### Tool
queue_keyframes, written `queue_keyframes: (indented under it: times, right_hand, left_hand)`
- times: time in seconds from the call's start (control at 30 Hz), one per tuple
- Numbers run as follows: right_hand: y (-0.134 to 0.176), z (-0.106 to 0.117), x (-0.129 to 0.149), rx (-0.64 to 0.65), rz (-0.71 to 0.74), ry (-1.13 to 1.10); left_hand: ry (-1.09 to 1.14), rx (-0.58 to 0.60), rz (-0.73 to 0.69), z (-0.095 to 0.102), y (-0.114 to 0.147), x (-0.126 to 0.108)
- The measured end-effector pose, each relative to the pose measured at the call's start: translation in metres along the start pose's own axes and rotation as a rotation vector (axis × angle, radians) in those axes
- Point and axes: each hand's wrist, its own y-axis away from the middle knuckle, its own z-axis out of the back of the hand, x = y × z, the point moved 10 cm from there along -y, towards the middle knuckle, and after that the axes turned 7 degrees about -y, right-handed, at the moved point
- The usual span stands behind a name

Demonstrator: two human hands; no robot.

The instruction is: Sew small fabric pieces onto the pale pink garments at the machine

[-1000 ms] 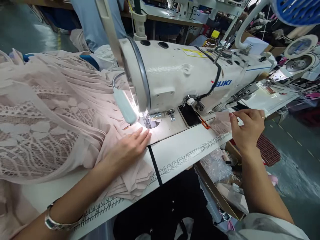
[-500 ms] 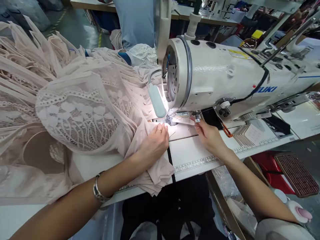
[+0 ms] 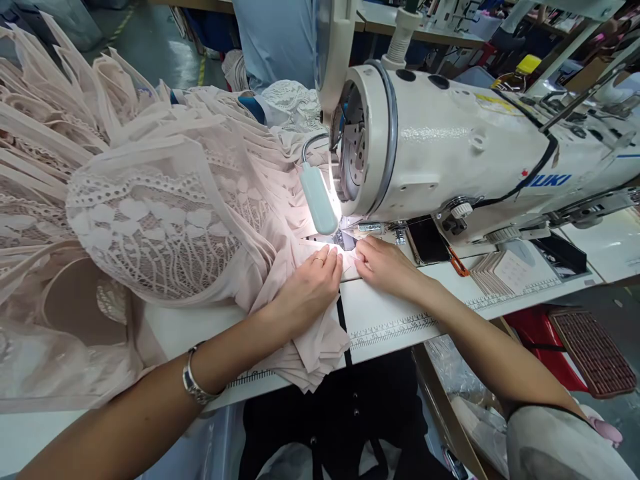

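My left hand, a ring on one finger, is closed on the pale pink fabric, fingertips at its edge just left of the needle area. Close on the other side, my right hand has its fingers curled in a pinch at the small end of that fabric by the presser foot. What lies inside the pinch is mostly hidden. Both hands are under the white sewing machine, lit by a small lamp. Folds of the fabric hang over the table's front edge.
A large pile of pink lace bras covers the table's left side. Right of my hands are a black phone-like slab, orange-handled snips, stacked card pieces and a black tray. A printed ruler runs along the front edge.
My right hand has moved left from beside the machine's front attachment to the fabric near the needle, close to my left hand. The left hand stays on the fabric. The view has shifted slightly.
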Motion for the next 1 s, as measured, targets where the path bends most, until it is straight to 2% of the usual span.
queue_keyframes:
  times: [0.1, 0.2, 0.23, 0.27, 0.33, 0.4, 0.5, 0.67, 0.77, 0.9, 1.0]
  right_hand:
    - [-0.001, 0.0, -0.003, -0.102, -0.088, -0.034]
    - [-0.003, -0.001, -0.01, -0.189, -0.127, -0.231]
    - [-0.004, -0.002, -0.014, -0.205, -0.136, -0.303]
    - [-0.004, -0.003, -0.017, -0.217, -0.14, -0.366]
    - [-0.005, -0.003, -0.02, -0.236, -0.136, -0.443]
    - [-0.006, 0.0, -0.021, -0.265, -0.128, -0.46]
    - [-0.006, 0.003, -0.02, -0.29, -0.124, -0.449]
    - [-0.001, 0.003, -0.023, -0.331, -0.095, -0.451]
    - [0.006, 0.008, -0.02, -0.385, 0.046, -0.447]
    - [0.018, 0.011, -0.003, -0.402, 0.28, -0.285]
    - [0.018, 0.006, 0.006, -0.373, 0.289, -0.115]
  left_hand:
    - [0.123, 0.006, 0.093, -0.006, 0.001, 0.011]
    - [0.289, -0.032, 0.31, -0.012, 0.006, 0.034]
    - [0.341, -0.059, 0.342, -0.012, 0.008, 0.037]
    - [0.381, -0.089, 0.332, -0.01, 0.009, 0.036]
    - [0.398, -0.125, 0.21, -0.006, 0.008, 0.024]
    - [0.319, -0.116, 0.079, -0.003, 0.007, 0.007]
    - [0.151, -0.067, 0.01, -0.004, 0.006, -0.006]
    - [0.037, -0.039, 0.004, -0.004, 0.002, -0.012]
    - [0.048, -0.055, 0.027, -0.004, 0.0, -0.01]
    - [0.114, -0.09, 0.056, -0.004, -0.001, -0.005]
    - [0.132, -0.131, 0.133, -0.001, -0.001, 0.006]
